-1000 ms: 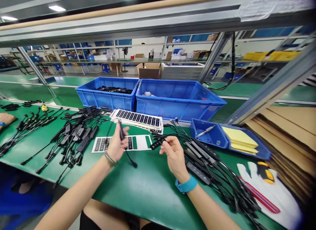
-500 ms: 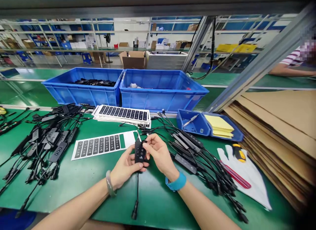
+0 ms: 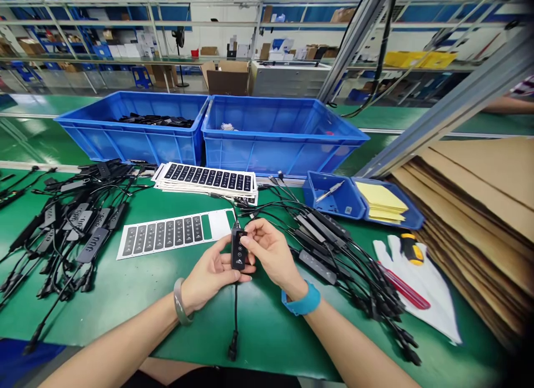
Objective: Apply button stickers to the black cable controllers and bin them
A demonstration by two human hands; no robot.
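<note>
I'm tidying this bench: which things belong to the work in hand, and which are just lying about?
Work, apparently:
black controller, left hand holding, right hand touching
partly used label sheet
stacked label sheets
cabled controllers

Lying about, apparently:
white glove
yellow paper
pen-like tool
cardboard sheets

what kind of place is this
Likely an electronics assembly workshop: bunches of cabled controllers lie on a green workbench, beside a sheet of button labels, with blue bins behind.
</note>
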